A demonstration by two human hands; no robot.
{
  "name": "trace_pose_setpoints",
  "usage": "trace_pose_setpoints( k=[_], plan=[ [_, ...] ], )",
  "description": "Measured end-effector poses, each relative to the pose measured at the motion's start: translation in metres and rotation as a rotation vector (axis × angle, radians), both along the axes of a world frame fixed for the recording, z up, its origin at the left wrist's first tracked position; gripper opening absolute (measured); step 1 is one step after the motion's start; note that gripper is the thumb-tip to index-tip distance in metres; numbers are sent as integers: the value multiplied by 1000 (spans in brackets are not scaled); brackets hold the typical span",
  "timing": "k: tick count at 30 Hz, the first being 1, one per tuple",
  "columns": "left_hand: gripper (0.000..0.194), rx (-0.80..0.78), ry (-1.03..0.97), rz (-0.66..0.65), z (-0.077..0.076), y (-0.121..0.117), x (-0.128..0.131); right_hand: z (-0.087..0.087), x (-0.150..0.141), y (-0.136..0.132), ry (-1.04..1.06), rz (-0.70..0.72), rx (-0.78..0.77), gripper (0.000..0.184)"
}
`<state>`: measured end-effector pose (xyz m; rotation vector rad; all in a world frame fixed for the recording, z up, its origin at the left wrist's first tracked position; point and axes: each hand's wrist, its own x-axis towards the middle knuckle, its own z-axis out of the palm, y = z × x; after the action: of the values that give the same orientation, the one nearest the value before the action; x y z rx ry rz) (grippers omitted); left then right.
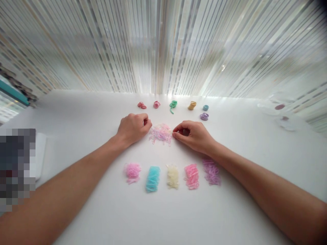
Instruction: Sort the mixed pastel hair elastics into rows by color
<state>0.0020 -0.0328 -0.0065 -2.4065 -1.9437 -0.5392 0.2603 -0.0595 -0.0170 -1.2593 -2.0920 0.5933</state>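
Pink-and-lilac, thin rubbery loops (161, 134), apparently being picked apart, need delicate handling; left hand (131, 127) and right hand (197, 135) pinched closed, contents unclear.

Looks like a room by a window; striped curtain (158, 47) backlit, white table (163, 217) against it; home or office, can't tell.

"Where are the hands?"

"The left hand (135, 127), curled, is beside the mixed pastel pile (161, 133); the right hand (194, 135) reaches its right edge, grip unclear."

"What's nearer?"

"Left to right: a light pink bundle (133, 171), blue bundle (153, 178), cream bundle (173, 177), bright pink bundle (191, 176), purple bundle (212, 172)."

"Farther?"

"Small coloured coils (192, 105)."
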Motion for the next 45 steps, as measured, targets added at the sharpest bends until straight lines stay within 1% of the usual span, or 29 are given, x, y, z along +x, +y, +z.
trace_pose_setpoints(
  k=[4, 7, 14, 19, 23, 26, 36, 39, 41, 43, 45],
  plan=[
    [31, 4, 29, -14, 0, 0, -1, -2, 3, -1, -11, -5, 24, 13],
    [32, 1, 37, -28, -1, -2, -2, -4, 11, -3, 2, -24, 21, 16],
    [35, -11, 85, -57, -3, -5, -3, -6, 30, -4, 64, -116, -13, 21],
    [33, -3, 76, -67, -3, -4, -3, -4, 31, -5, 101, -118, -9, 20],
    [31, -6, 72, -55, -2, -4, -1, -3, 29, -7, 137, -81, -67, 19],
    [31, -8, 72, -58, -2, -5, -1, -2, 29, -7, 182, -91, -93, 20],
    [29, 5, 53, -65, -4, -4, -2, 0, 36, -2, 264, -156, -97, 21],
    [29, -1, 57, -66, -3, -4, -2, 1, 36, -3, 275, -124, -116, 19],
    [29, -2, 54, -66, -3, -4, -2, 2, 35, -3, 264, -116, -100, 17],
    [29, 0, 55, -65, -3, -4, -2, 3, 35, -4, 257, -136, -61, 17],
    [29, 1, 66, -64, -3, -4, -2, 3, 35, -3, 251, -136, -63, 17]
  ],
)
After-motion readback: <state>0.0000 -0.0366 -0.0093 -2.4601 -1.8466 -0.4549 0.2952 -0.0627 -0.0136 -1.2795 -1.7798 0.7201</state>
